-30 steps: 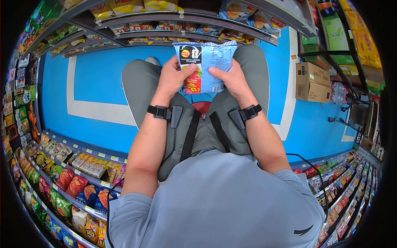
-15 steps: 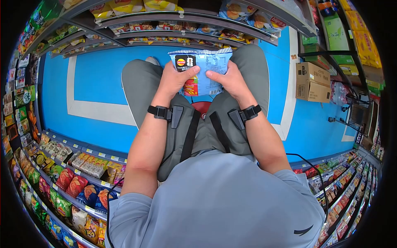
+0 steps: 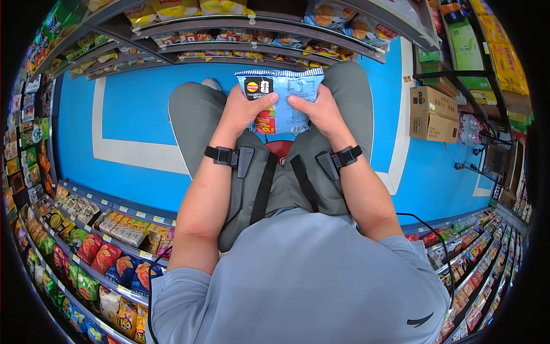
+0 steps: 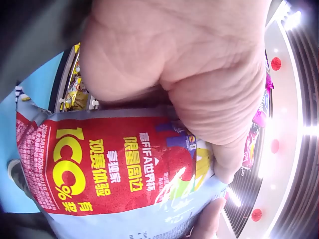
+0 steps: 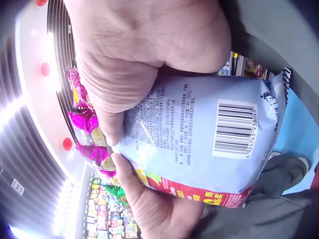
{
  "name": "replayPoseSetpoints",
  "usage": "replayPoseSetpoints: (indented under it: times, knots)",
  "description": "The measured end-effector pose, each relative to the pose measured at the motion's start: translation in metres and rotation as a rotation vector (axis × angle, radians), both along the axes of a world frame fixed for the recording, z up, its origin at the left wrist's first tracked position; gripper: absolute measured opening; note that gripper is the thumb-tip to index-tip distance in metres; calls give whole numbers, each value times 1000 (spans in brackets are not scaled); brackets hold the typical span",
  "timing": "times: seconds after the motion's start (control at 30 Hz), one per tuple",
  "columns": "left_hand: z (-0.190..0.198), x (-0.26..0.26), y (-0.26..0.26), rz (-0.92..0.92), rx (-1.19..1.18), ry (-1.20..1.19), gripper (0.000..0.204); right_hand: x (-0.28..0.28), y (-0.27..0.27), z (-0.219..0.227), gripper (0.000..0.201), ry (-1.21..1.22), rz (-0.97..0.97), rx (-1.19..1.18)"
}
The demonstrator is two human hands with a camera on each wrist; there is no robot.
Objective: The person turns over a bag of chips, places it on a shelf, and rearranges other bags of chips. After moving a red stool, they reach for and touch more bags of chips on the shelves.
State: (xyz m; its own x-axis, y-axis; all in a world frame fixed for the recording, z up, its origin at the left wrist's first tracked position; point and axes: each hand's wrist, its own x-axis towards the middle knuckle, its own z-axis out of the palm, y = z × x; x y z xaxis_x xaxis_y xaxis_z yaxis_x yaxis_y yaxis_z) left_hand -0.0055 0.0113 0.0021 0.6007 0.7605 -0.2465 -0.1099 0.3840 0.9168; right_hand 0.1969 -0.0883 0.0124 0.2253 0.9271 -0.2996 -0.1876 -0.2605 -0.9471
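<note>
A light blue bag of potato chips (image 3: 285, 119) is held over the lap, its printed back turned up toward the head camera. My left hand (image 3: 240, 110) grips its left side and my right hand (image 3: 325, 112) its right side. Both thumbs lie on the near face, close to each other; the other fingers are hidden behind the bag. A red promotional panel (image 4: 119, 169) fills much of the left wrist view. The right wrist view shows a barcode (image 5: 235, 130) near the bag's lower end. Both crimped ends look sealed.
Snack shelves (image 3: 200, 46) run ahead, with more shelves (image 3: 109, 264) behind on the left. Cardboard boxes (image 3: 433, 113) stand on the blue floor (image 3: 134, 117) to the right, beside a rack. The person's knees (image 3: 197, 109) are spread on either side of the bag.
The bag has come slightly toward the body and left, its top edge tipping lower, then edged back right. Both hands keep their hold, thumbs now a little nearer each other.
</note>
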Motion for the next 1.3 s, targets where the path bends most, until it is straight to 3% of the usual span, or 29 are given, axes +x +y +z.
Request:
replayPoseSetpoints:
  times: [0.4, 1.03, 1.3]
  knots:
    - [1, -1, -1, -2, -4, -12, 41, -1, 1, 4, 61, 89, -9, 10]
    - [-10, -2, 0, 87, 5, 21, 40, 1, -1, 1, 56, 1, -46, 13]
    - [1, 0, -3, 79, 35, 29, 40, 1, -1, 1, 53, 0, -25, 25]
